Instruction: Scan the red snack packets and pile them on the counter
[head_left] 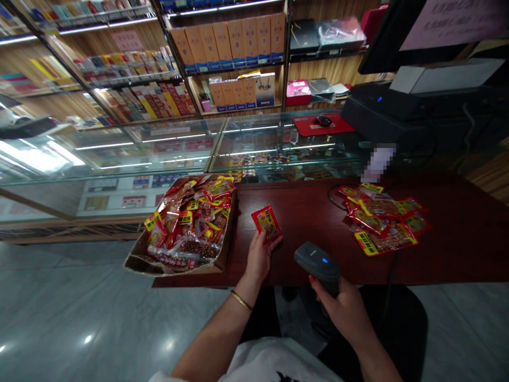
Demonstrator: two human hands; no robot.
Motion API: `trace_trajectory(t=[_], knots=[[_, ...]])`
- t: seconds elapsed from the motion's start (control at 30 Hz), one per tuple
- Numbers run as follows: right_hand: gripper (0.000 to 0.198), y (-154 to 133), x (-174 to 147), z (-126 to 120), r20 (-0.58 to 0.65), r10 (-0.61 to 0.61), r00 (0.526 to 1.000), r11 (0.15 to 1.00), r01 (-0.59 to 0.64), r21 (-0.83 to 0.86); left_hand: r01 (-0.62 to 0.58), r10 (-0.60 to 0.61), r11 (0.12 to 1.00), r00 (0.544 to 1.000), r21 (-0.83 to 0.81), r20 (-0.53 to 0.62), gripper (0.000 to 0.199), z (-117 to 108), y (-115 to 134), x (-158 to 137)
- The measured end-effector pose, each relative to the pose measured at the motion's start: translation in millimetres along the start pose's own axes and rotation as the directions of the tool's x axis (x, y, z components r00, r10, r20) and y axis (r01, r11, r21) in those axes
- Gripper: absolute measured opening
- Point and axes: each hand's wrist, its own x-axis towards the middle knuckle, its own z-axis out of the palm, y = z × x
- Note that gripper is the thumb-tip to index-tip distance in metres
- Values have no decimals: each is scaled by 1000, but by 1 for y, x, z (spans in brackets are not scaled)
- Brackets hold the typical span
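In my left hand (259,257) is a small red and yellow snack packet (266,222), held up over the front part of the dark red counter. My right hand (348,307) grips a dark grey barcode scanner (317,264) with a blue light lit on top. The scanner's head points toward the packet, a short gap apart from it. To the left of my hands sits an open cardboard box (226,249) heaped with similar snack packets (191,212). A loose pile of red and yellow packets (384,215) lies on the counter to the right.
The dark red counter (302,212) runs across in front of me, with a glass display case (167,146) behind it. A mouse (322,121) rests on a red mat (342,125). A monitor (382,40) stands at the right. Stocked shelves (234,66) line the wall.
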Motion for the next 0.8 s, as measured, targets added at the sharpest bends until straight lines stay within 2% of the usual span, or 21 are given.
trace_trajectory(t=[0.13, 0.4, 0.6, 0.73, 0.8], knots=[[38, 5, 1, 2, 80, 2, 997, 1000, -4, 17, -1, 1, 1000, 1000, -6, -15, 35, 0, 0, 1], [39, 0, 2, 1, 85, 17, 996, 1000, -19, 22, -8, 8, 1000, 998, -2, -67, 39, 2, -3, 4], [37, 0, 3, -1, 82, 1, 997, 999, -4, 34, -8, 9, 1000, 999, 5, -34, 37, 3, 0, 1], [35, -1, 3, -7, 65, -8, 998, 999, 5, 41, 12, -4, 994, 997, 108, -71, 33, 6, -3, 1], [35, 1, 2, -12, 2, -2, 1000, 1000, 2, 31, 78, -69, 979, 996, 189, -56, 33, 14, -10, 3]])
